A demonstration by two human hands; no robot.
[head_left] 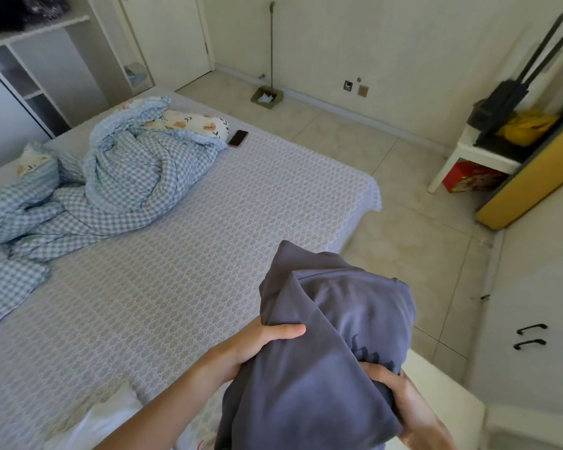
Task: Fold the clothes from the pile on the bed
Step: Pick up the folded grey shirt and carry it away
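- While both hands work close to the camera, a grey-blue garment [322, 352] is held bunched above the near corner of the bed [208, 254], its lower folds hanging toward the bottom of the view.
- The left hand [260, 342] grips the garment's left side, thumb laid across the top of the cloth and fingers hidden beneath it.
- The right hand [394, 394] clasps the garment's lower right edge, fingers curled over the fabric next to a dark printed mark.
- White fabric [104, 420] lies at the bed's near edge, below the left forearm.
- The bed carries a pale cover with a lattice pattern, bare across its middle.
- Farther back on the left, a blue-and-white checked quilt [111, 183] lies crumpled in a heap, with a leaf-print pillow [199, 123] showing at its far side.
- A dark phone [238, 138] lies flat on the bed just beside that pillow.
- Beyond the bed, a dustpan with a long handle [267, 95] stands on the tiled floor against the far wall.
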